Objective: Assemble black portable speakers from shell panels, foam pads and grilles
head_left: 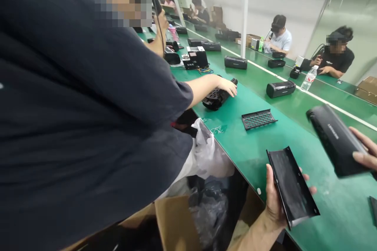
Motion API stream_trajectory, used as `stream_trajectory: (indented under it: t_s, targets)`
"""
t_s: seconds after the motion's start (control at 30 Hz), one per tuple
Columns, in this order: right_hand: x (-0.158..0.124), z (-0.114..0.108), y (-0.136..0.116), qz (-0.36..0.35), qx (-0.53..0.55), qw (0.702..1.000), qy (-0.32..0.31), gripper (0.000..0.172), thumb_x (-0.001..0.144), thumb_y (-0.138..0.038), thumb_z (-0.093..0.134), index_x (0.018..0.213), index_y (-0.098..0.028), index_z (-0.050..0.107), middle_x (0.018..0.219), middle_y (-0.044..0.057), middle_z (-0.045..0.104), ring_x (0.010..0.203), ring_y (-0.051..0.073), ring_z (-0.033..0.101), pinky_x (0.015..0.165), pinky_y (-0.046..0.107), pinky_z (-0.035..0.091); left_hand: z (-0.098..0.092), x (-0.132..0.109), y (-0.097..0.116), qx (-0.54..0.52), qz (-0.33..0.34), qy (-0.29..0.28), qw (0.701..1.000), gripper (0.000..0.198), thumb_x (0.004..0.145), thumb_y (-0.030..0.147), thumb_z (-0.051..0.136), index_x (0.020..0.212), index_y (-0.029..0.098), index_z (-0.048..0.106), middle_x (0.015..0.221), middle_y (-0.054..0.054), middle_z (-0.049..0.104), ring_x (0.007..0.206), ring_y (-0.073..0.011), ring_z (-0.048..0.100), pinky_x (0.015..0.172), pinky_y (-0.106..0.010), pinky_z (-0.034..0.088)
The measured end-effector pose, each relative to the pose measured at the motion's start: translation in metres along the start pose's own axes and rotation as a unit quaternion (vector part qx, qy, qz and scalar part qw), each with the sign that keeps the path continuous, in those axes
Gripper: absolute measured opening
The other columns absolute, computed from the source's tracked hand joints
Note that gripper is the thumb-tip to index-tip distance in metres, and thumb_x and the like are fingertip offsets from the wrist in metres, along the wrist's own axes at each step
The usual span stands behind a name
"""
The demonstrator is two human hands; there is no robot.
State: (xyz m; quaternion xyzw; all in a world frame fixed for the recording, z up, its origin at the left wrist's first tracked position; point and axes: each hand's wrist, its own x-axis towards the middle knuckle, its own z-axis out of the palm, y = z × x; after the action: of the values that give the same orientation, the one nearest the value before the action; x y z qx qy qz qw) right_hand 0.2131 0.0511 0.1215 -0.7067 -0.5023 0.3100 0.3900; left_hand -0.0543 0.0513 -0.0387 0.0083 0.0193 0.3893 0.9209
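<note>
From below, my left hand (273, 202) grips a black curved plastic cover (293, 188), its hollow inner side turned up and small clips along its edges. The cover is tilted above the green table's front edge. At the right border, my right hand (366, 153) is closed on the end of a black speaker (335, 139), which is slightly blurred and has pale lettering on its side. The speaker is held above the table, apart from the cover. Beyond my left hand, a black slotted panel (259, 119) lies on the table.
Close on the left, a co-worker in a dark shirt (88, 125) rests a hand (226, 85) on a black speaker body (213, 102). Speakers (280, 89) and a bottle (310, 78) stand along the table (244, 149). Plastic bags (203, 153) and a cardboard box (176, 223) are below.
</note>
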Motion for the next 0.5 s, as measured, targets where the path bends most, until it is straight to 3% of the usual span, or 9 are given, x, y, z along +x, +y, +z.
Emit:
stream_trajectory:
  t_s: [0.1, 0.2, 0.33, 0.5]
  targets:
    - [-0.062, 0.005, -0.013, -0.092, -0.095, 0.988, -0.074, 0.093, 0.087, -0.057, 0.081, 0.170, -0.037, 0.043, 0.165, 0.005, 0.056, 0.140, 0.041, 0.064, 0.094, 0.036, 0.069, 0.015, 0.009, -0.016, 0.006, 0.004, -0.026, 1.000, 0.105, 0.085, 0.097, 0.047, 0.133, 0.008, 0.076, 0.121, -0.020, 0.081, 0.108, -0.0407, 0.078, 0.102, -0.051, 0.052]
    - [-0.097, 0.020, -0.021, -0.184, -0.199, 0.959, -0.084, 0.089, 0.092, -0.053, 0.077, 0.171, -0.039, 0.039, 0.171, 0.003, 0.049, 0.148, 0.039, 0.057, 0.109, 0.042, 0.062, 0.038, 0.010, -0.030, 0.028, 0.013, -0.088, 0.996, 0.107, 0.088, 0.094, 0.047, 0.149, 0.009, 0.066, 0.144, -0.022, 0.072, 0.136, -0.0449, 0.064, 0.121, -0.056, 0.040]
    - [-0.110, 0.031, -0.019, -0.216, -0.275, 0.934, -0.066, 0.083, 0.098, -0.055, 0.069, 0.172, -0.038, 0.036, 0.173, 0.006, 0.044, 0.149, 0.038, 0.057, 0.112, 0.046, 0.060, 0.056, 0.008, -0.042, 0.055, 0.018, -0.111, 0.992, 0.108, 0.086, 0.095, 0.050, 0.147, 0.008, 0.068, 0.148, -0.022, 0.069, 0.149, -0.0470, 0.052, 0.129, -0.057, 0.029]
    - [-0.116, 0.036, -0.018, -0.211, -0.293, 0.932, -0.045, 0.078, 0.098, -0.058, 0.065, 0.169, -0.034, 0.044, 0.169, 0.010, 0.048, 0.149, 0.039, 0.057, 0.111, 0.045, 0.061, 0.058, 0.011, -0.049, 0.067, 0.012, -0.135, 0.989, 0.115, 0.082, 0.098, 0.051, 0.151, 0.007, 0.064, 0.154, -0.021, 0.065, 0.154, -0.0460, 0.047, 0.132, -0.055, 0.025]
